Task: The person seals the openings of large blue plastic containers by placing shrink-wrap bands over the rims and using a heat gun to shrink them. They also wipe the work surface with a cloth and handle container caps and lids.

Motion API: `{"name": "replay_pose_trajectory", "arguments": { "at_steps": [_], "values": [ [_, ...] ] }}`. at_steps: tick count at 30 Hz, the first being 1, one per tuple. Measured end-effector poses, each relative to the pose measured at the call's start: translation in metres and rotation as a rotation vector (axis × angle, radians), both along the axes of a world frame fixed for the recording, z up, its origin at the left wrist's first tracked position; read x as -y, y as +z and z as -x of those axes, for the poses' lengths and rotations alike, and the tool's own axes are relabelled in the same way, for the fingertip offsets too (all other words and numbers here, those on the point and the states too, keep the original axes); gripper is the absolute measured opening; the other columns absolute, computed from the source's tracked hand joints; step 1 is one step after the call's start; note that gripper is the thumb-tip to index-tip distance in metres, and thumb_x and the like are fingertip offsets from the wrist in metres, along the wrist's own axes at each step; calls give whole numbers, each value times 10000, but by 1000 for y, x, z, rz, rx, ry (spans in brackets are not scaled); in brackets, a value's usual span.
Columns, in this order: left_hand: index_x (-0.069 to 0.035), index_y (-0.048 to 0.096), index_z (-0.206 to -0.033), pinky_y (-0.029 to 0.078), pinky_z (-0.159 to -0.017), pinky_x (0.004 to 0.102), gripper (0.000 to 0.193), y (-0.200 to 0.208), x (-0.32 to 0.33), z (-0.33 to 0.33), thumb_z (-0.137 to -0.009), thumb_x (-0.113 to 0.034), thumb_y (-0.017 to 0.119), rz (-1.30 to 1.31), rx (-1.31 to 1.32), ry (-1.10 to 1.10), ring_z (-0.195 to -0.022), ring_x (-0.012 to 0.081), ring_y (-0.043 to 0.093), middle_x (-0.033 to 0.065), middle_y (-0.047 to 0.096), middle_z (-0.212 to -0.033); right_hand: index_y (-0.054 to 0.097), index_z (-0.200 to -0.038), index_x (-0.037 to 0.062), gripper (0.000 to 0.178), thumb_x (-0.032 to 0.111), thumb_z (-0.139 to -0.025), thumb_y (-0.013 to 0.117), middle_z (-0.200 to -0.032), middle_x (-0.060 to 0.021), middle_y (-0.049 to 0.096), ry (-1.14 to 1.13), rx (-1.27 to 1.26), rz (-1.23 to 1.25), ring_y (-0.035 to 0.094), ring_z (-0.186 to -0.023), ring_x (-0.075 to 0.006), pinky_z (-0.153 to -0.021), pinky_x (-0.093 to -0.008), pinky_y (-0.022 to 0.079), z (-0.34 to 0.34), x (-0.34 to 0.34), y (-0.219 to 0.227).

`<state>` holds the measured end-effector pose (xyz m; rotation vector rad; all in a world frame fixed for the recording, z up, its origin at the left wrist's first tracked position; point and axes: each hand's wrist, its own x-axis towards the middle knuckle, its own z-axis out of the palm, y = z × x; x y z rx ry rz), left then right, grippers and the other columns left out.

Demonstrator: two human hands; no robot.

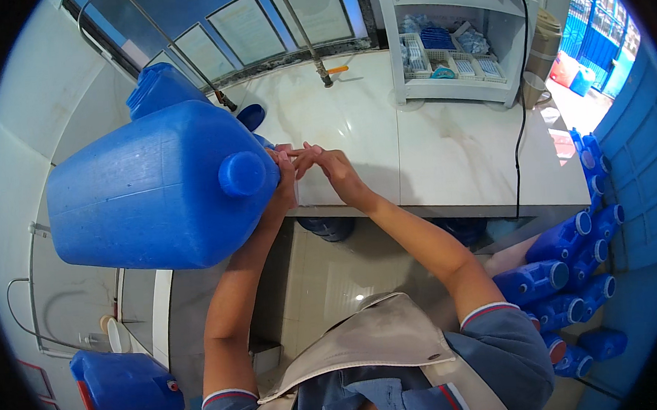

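A large blue plastic jug [142, 189] lies tilted across the left of the counter, its round blue cap [242, 174] facing me. Just beyond the jug's capped end, my left hand [285, 176] is closed, with its fingers partly hidden behind the jug. My right hand [336, 173] reaches in from the right, and its bent fingertips meet those of the left. Whatever lies between the fingers is too small or too covered to make out. A dark blue round lid [251, 118] rests on the counter behind the hands. Behind the large jug stands another blue jug [163, 89].
A tap with an orange handle [329, 77] hangs over the white tiled counter [459, 153]. At the back right stands a white shelf box [452, 91] with small baskets; a black cable [520, 143] runs down beside it. Several blue jugs [533, 282] are piled right; another [126, 386] sits lower left.
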<state>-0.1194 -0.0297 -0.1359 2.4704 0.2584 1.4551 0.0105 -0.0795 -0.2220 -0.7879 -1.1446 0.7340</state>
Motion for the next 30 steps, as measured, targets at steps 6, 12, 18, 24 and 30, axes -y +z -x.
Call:
{"name": "replay_pose_trajectory", "arguments": {
  "at_steps": [6, 12, 18, 24, 30],
  "values": [
    [-38, 491, -757, 409, -647, 293, 145, -11, -8, 4, -870, -95, 564, -202, -134, 141, -676, 170, 493, 42, 500, -716, 197, -1364, 135, 786, 554, -811, 564, -1387, -163, 241, 179, -425, 582, 401, -1193, -337, -914, -477, 412, 22, -18, 15],
    [-65, 488, -767, 416, -661, 319, 130, -35, -53, 3, -863, -114, 562, -472, -181, 229, -708, 188, 511, 48, 495, -725, 135, -1381, 154, 1039, 388, -610, 792, -1383, -207, 162, -450, 512, -224, 154, -1303, -444, -1057, -516, 245, 22, -45, -47],
    [-69, 530, -853, 447, -755, 381, 156, -57, -94, 3, -837, -213, 588, -670, -374, 549, -810, 246, 545, 94, 535, -823, 167, -1375, 121, 1046, 357, -584, 810, -1365, -228, 165, -561, 536, -52, 128, -1310, -445, -1070, -512, 210, 5, -60, -63],
    [-53, 564, -908, 453, -784, 424, 284, -19, -73, -9, -842, -326, 607, -487, -330, 493, -851, 261, 557, 118, 569, -900, 128, -1400, 126, 1050, 342, -629, 807, -1411, -135, 152, -657, 460, 93, 227, -1305, -355, -1064, -450, 264, -41, -35, -80],
    [-40, 576, -733, 413, -653, 308, 295, 79, -77, -18, -905, -280, 560, 156, 395, 197, -634, 144, 536, 37, 603, -695, 305, -1360, 159, 699, 502, -813, 573, -1336, -64, 394, -21, -869, 114, 404, -1220, -254, -969, -525, 365, -119, 59, -88]
  ]
}}
